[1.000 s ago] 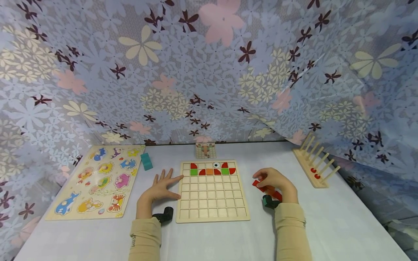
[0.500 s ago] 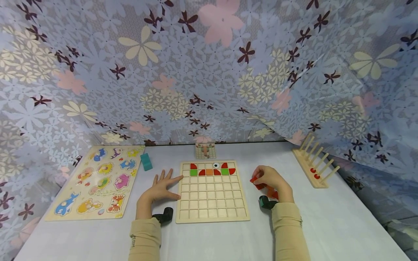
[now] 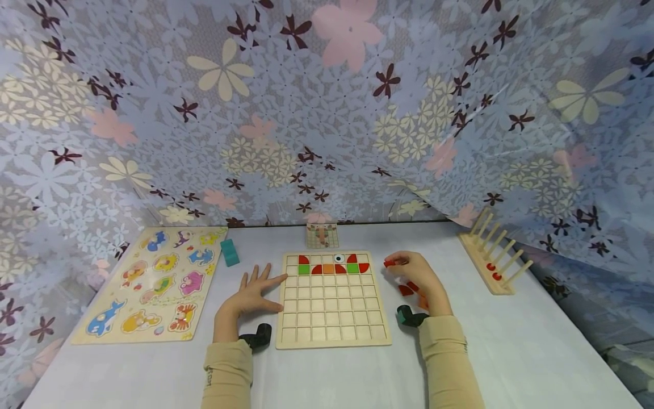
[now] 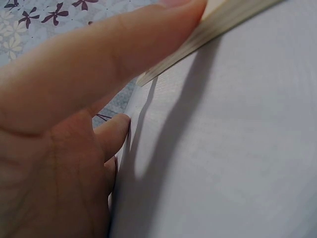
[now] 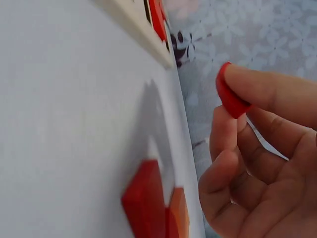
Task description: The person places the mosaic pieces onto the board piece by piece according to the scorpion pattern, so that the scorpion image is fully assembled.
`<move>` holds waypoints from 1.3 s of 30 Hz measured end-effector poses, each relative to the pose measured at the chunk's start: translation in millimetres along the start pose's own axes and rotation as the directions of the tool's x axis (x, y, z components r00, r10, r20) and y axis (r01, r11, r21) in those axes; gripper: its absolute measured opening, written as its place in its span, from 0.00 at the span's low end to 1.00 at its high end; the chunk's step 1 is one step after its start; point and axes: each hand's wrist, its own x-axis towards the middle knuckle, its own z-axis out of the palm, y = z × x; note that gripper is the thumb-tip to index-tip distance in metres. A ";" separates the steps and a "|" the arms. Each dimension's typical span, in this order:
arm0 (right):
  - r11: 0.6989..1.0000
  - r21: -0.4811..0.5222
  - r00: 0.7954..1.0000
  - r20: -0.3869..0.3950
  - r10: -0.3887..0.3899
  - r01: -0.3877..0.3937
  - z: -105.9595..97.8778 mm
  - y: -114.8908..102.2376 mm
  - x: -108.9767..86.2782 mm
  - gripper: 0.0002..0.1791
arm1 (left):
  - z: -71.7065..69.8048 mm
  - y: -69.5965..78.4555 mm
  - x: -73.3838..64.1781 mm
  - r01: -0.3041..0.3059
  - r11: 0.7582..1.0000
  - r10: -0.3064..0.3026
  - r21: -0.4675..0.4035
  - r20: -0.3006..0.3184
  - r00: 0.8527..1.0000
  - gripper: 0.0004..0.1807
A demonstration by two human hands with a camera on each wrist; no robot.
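My left hand (image 3: 250,295) lies with its fingers spread at the left edge of a wooden grid board (image 3: 332,318), thumb and forefinger touching the rim. Red, green and orange tiles and one eye tile (image 3: 339,258) fill squares in its top two rows. Right of the board, my right hand (image 3: 416,275) pinches a red tile (image 5: 230,94) between thumb and fingers, held above the table in the right wrist view. Below that hand lie loose red pieces (image 3: 406,290) and an orange piece (image 3: 423,301), partly hidden by the hand.
A small pattern card (image 3: 322,236) stands behind the board. On the left are an animal puzzle board (image 3: 153,284) and a teal block (image 3: 229,253). A wooden peg rack (image 3: 487,264) with red beads stands at the right, before the flowered cloth (image 3: 327,113).
My right hand has lifted a red tile from the loose pieces and moved up and left towards the board's top right corner. The left hand has stayed put.
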 end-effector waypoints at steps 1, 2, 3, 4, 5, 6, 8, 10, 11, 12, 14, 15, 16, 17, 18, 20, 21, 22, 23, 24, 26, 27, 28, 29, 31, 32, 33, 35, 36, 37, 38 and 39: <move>1.000 0.023 1.000 -0.005 0.006 -0.006 1.1 -2.3 -0.4 0.18 | -0.3 0.6 0.2 0.003 1.000 -0.003 -0.003 0.002 1.000 0.46; 0.999 0.033 1.000 -0.011 0.003 -0.003 2.3 -4.6 -1.0 0.18 | -0.5 0.9 0.3 0.003 1.000 -0.003 -0.002 0.003 1.000 0.46; 0.999 0.044 1.000 -0.015 -0.005 0.006 3.6 -6.8 -1.4 0.18 | -0.9 1.2 0.4 0.000 1.000 0.000 0.000 0.002 1.000 0.46; 0.998 0.056 1.000 -0.018 -0.011 0.012 5.2 -8.9 -1.7 0.18 | -1.1 1.6 0.3 -0.002 1.000 0.002 0.000 0.002 1.000 0.47; 0.998 0.063 1.000 -0.022 -0.023 0.024 6.8 -10.9 -2.0 0.17 | -1.3 1.9 0.3 0.000 1.000 0.000 -0.002 0.002 1.000 0.47; 0.997 0.073 0.999 -0.025 -0.031 0.033 8.8 -12.7 -1.8 0.17 | -1.5 2.2 0.3 0.002 1.000 -0.002 -0.002 0.004 1.000 0.47; 0.994 0.088 0.998 -0.022 -0.061 0.063 12.9 -15.8 -1.2 0.16 | -1.5 2.2 0.4 0.001 1.000 -0.001 -0.002 0.005 1.000 0.47; 0.991 0.102 0.996 -0.013 -0.091 0.091 17.1 -18.0 -0.6 0.16 | -1.5 2.3 0.5 0.002 1.000 -0.002 -0.003 0.006 1.000 0.46; 0.989 0.109 0.995 -0.012 -0.102 0.103 19.3 -19.0 -0.4 0.15 | -1.6 2.3 0.5 0.003 1.000 -0.003 -0.003 0.005 1.000 0.46; 0.987 0.115 0.993 -0.006 -0.116 0.116 21.3 -20.0 -0.4 0.15 | -1.6 2.4 0.3 0.001 1.000 -0.001 -0.001 0.003 1.000 0.46; 0.981 0.137 0.990 0.008 -0.142 0.140 25.1 -21.7 -1.0 0.15 | -1.7 2.7 0.1 0.002 1.000 -0.002 -0.001 0.001 1.000 0.46; 0.978 0.146 0.988 0.014 -0.155 0.152 26.9 -22.2 -1.1 0.15 | -1.7 2.8 -0.2 -0.002 1.000 0.002 0.000 -0.002 1.000 0.46; 0.974 0.156 0.985 0.020 -0.169 0.164 28.7 -22.8 -1.3 0.15 | -1.7 2.8 -0.3 -0.001 1.000 0.001 -0.001 -0.003 1.000 0.46; 0.972 0.167 0.985 0.023 -0.169 0.163 30.4 -23.6 -1.5 0.15 | -1.7 2.7 -0.4 -0.002 1.000 0.002 0.001 -0.003 1.000 0.46; 0.971 0.172 0.985 0.027 -0.172 0.165 32.1 -24.5 -1.7 0.16 | -1.7 2.7 -0.4 0.000 1.000 0.000 0.000 -0.003 1.000 0.46; 0.970 0.173 0.984 0.033 -0.177 0.168 35.5 -26.1 -1.2 0.16 | -1.3 2.0 0.0 0.004 1.000 -0.004 -0.001 -0.001 1.000 0.46; 0.971 0.166 0.983 0.033 -0.178 0.171 37.2 -26.9 -0.8 0.16 | -1.2 1.8 0.3 0.001 1.000 -0.001 0.001 -0.002 1.000 0.46; 0.973 0.159 0.984 0.033 -0.177 0.170 39.0 -27.7 -0.7 0.17 | -1.0 1.6 0.6 0.003 1.000 -0.003 0.000 0.000 1.000 0.46; 0.974 0.149 0.984 0.032 -0.175 0.169 40.8 -28.8 -0.4 0.16 | -0.8 1.6 0.7 0.006 1.000 -0.006 -0.001 0.002 1.000 0.46; 0.976 0.135 0.984 0.031 -0.175 0.170 42.8 -29.9 0.0 0.16 | -0.7 1.2 1.1 0.008 1.000 -0.008 -0.002 0.003 1.000 0.46; 0.978 0.119 0.983 0.032 -0.179 0.174 46.7 -32.2 0.4 0.15 | -0.7 0.9 1.3 0.008 1.000 -0.008 -0.002 0.003 1.000 0.47; 0.978 0.116 0.984 0.034 -0.176 0.171 48.8 -33.9 0.4 0.14 | -0.9 0.8 1.4 0.006 1.000 -0.006 -0.002 0.002 1.000 0.47; 0.979 0.113 0.983 0.040 -0.177 0.172 50.6 -35.8 0.5 0.14 | -1.1 1.0 1.2 0.007 1.000 -0.007 -0.004 0.003 1.000 0.47; 0.979 0.112 0.983 0.044 -0.177 0.171 52.8 -38.3 0.5 0.13 | -1.3 1.1 1.0 0.007 1.000 -0.007 -0.005 0.002 1.000 0.47; 0.978 0.111 0.982 0.058 -0.182 0.174 57.1 -44.0 0.7 0.11 | -1.5 1.3 0.9 0.003 1.000 -0.003 -0.005 -0.001 1.000 0.47; 0.978 0.114 0.981 0.067 -0.182 0.174 59.3 -47.6 0.6 0.11 | -1.6 1.5 0.8 0.000 1.000 0.000 -0.007 -0.001 1.000 0.47; 0.978 0.114 0.980 0.076 -0.182 0.172 61.7 -52.0 0.3 0.10 | -1.6 1.6 0.6 -0.003 1.000 0.003 -0.006 -0.001 1.000 0.47; 0.979 0.107 0.979 0.087 -0.184 0.175 67.7 -61.1 0.2 0.09 | -1.6 1.7 -0.2 -0.004 1.000 0.004 -0.004 -0.001 1.000 0.46; 0.979 0.105 0.978 0.093 -0.185 0.175 71.2 -65.3 0.6 0.09 | -1.6 1.7 -0.6 -0.005 1.000 0.005 -0.002 -0.001 1.000 0.46; 0.980 0.094 0.978 0.097 -0.184 0.175 75.1 -69.7 0.5 0.08 | -1.6 2.0 -1.1 -0.007 1.000 0.007 0.000 -0.001 1.000 0.46; 0.980 0.080 0.977 0.099 -0.190 0.182 79.1 -73.9 0.7 0.07 | -1.6 2.3 -1.5 -0.007 1.000 0.007 0.001 -0.001 1.000 0.46; 0.980 0.058 0.975 0.102 -0.196 0.191 83.4 -77.5 1.5 0.07 | -1.5 2.5 -1.9 -0.008 1.000 0.008 0.002 -0.001 1.000 0.46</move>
